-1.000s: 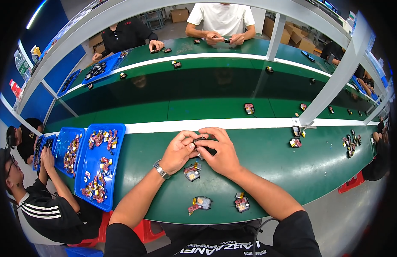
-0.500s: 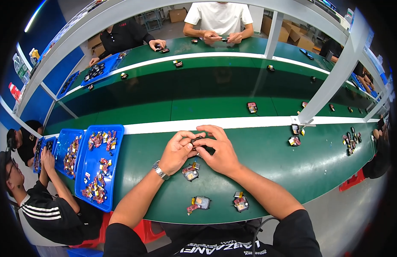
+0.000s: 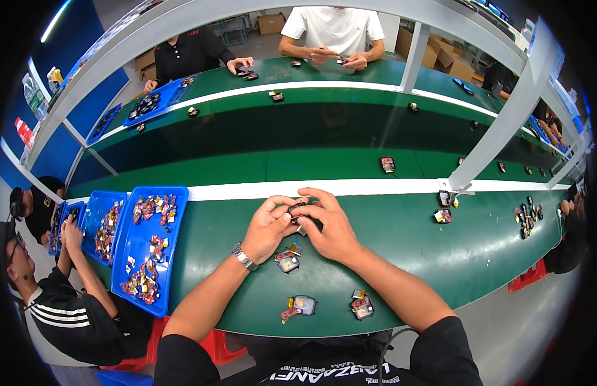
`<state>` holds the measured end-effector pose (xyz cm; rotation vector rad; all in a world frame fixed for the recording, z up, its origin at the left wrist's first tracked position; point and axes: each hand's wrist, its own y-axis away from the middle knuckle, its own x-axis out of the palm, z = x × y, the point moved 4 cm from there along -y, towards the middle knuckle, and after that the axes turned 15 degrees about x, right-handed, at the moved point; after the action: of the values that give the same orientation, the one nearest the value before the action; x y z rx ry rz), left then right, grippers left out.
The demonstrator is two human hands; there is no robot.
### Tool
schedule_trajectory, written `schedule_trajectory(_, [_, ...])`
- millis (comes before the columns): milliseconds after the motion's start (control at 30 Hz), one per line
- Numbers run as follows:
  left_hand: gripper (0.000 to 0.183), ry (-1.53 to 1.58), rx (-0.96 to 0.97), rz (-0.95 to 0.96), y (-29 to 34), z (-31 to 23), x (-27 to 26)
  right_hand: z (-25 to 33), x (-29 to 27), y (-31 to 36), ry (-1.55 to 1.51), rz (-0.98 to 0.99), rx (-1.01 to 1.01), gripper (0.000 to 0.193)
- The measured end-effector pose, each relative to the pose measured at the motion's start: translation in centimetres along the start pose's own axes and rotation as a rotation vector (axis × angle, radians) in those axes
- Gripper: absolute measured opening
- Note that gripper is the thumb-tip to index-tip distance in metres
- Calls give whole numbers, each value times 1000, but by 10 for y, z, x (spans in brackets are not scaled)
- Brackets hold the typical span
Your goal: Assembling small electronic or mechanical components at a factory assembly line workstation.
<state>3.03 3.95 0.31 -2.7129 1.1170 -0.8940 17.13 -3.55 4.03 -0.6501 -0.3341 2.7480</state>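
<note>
My left hand (image 3: 267, 228) and my right hand (image 3: 330, 228) meet above the near green bench, both closed around a small black device part (image 3: 298, 208). Fingers cover most of it, and a small pale piece (image 3: 301, 230) shows below the right fingertips. Just under my hands lies an opened clear-and-black casing (image 3: 287, 260) with a yellow strip. Closer to the front edge rest a second casing (image 3: 304, 305), with a reddish circuit piece beside it, and a third casing (image 3: 362, 307).
Blue trays (image 3: 180, 257) of reddish circuit pieces stand at left, beside a seated co-worker (image 3: 63, 309). A grey post (image 3: 498, 122) rises at right near loose units (image 3: 443, 215) and a pile of parts (image 3: 526, 219). Beyond the white rail, units (image 3: 388, 165) sit on a green belt.
My right fingers have shifted slightly on the black part, and the pale piece shows more below them. Across the bench, the white-shirted person's hands have parted. Belt units sit slightly farther right.
</note>
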Motion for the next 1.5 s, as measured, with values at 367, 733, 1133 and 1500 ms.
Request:
schedule_trajectory(367, [26,-40,-75,-18,2,0,3,20,-4,-1,255,-148,-258,18])
schedule_trajectory(733, [23,-84,-100,-38,1,-2,10,15,1,0,321,-235,-270,16])
schedule_trajectory(1133, [12,-432,106,-66,2,8,7,-5,2,-2,-64,-43,86,19])
schedule_trajectory(1500, [25,-762,310,-173,-15,-24,-13,-69,-8,-105,-143,-88,346,12])
